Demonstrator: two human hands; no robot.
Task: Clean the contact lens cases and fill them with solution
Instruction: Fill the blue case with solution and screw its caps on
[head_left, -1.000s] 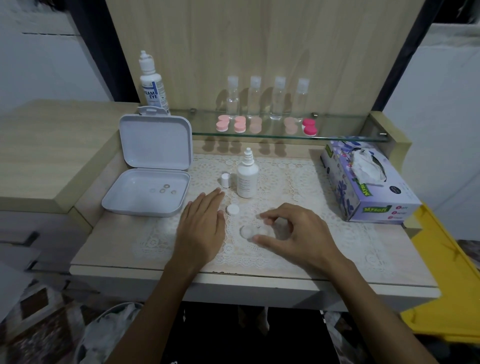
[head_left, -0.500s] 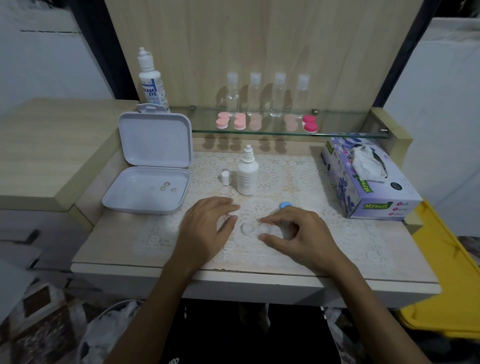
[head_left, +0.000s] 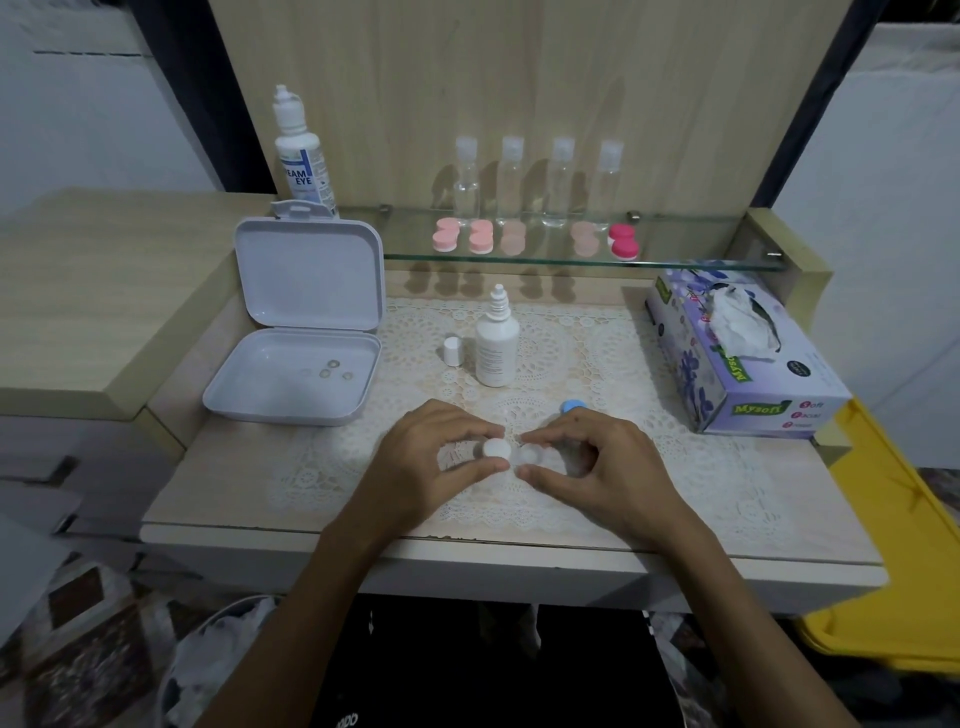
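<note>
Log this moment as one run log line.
left hand: pinches white cap | right hand: holds clear lens case | blue cap: on table | solution bottle: uncapped

Bare forearms (head_left: 291, 613) — no sleeves; dark lettered garment (head_left: 395, 691).

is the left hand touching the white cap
Touching. The head view shows the left hand pinching the white cap between thumb and fingertips, with no gap, right beside the clear lens case.

Cap (head_left: 453, 351) left of bottle (head_left: 497, 347)
</note>
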